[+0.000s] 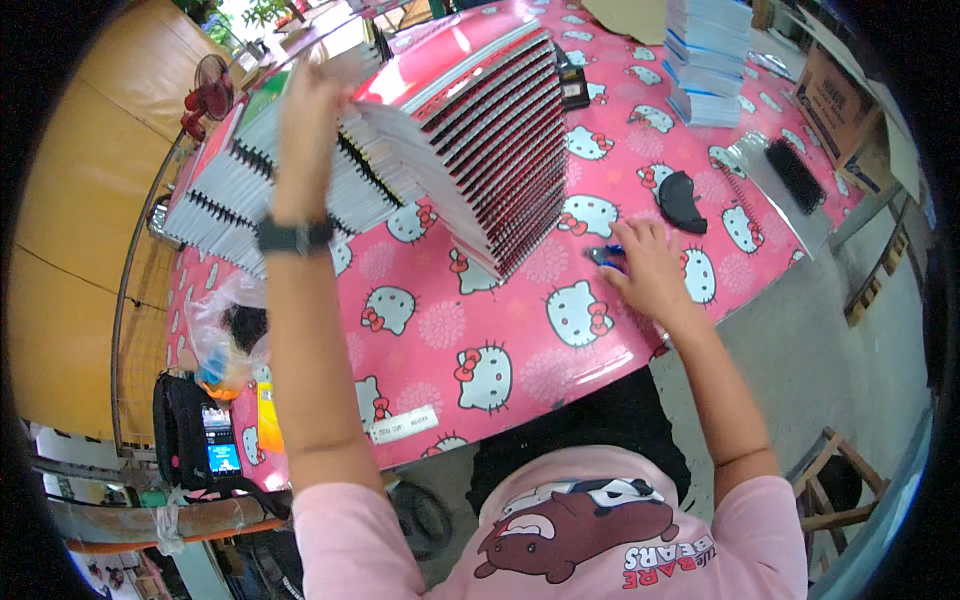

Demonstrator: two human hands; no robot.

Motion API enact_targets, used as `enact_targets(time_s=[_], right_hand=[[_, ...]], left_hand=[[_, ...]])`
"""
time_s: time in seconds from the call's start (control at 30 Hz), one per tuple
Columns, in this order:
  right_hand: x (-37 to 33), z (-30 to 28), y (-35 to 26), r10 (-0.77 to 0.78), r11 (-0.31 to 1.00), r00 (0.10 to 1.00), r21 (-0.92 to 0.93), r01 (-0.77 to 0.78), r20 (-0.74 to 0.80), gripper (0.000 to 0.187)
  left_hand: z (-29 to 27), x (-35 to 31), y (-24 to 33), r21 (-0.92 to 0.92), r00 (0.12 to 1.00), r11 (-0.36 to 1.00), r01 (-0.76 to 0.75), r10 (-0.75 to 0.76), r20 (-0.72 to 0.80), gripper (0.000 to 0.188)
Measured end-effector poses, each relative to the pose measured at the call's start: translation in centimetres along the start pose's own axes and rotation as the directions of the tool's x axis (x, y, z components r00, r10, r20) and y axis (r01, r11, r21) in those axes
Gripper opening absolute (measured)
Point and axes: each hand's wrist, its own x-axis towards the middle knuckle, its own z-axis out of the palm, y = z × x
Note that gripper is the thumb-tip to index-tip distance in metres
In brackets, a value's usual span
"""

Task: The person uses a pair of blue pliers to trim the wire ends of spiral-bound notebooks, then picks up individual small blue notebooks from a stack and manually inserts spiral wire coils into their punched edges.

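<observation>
Pliers (pixel 597 257), loosely held by the right hand (pixel 648 265) at the table (pixel 545 375), point left toward the notebook stack (pixel 515 150), with the left hand (pixel 322 88) beside its upper-left end, grip too blurred to tell.

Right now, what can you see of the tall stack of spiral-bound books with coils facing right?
The tall stack of spiral-bound, white-paged books has a glossy red cover on top. Dark coils line its right face in close rows; their material is unclear. Pale page edges show at its near left. It slants in this wide view, standing on a shiny pink cartoon-print tablecloth. The bare left hand is near its left side; contact is unclear.
</observation>
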Motion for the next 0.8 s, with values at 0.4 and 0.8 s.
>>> enact_targets(time_s=[0.4, 0.8], right_hand=[[2.3, 1.6, -7.1, 0.267, 0.014, 0.92, 0.954, -0.3, 0.285, 0.061], [17.6, -8.7, -11.5, 0.214, 0.518, 0.715, 0.698, 0.495, -0.666, 0.04]], left_hand=[[0.2, -11.4, -9.0, 0.166, 0.952, 0.945, 0.281, -0.296, 0.08, 0.094], [5.6, -0.7, -2.6, 0.154, 0.789, 0.959, -0.237, 0.283, -0.546, 0.055]])
